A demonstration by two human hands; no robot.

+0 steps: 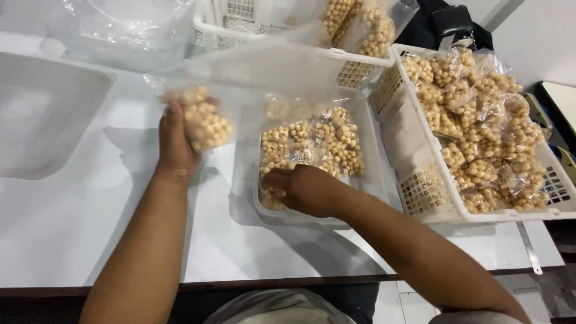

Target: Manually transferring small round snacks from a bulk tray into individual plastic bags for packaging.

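Clear snack bag (201, 123) held; more bagged snacks (480, 126) in basket rt.

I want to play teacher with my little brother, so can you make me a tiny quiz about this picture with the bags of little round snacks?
1. True or false: the left hand holds a clear bag of round snacks above the table.
2. Where is the right hand?
A. in the tray
B. in the sink
C. in the basket
3. Fill in: the basket on the right is piled with filled ____.

Key
1. True. The fingers wrap the bag's side.
2. A. It reaches down among the snack bags in the clear tray.
3. bags
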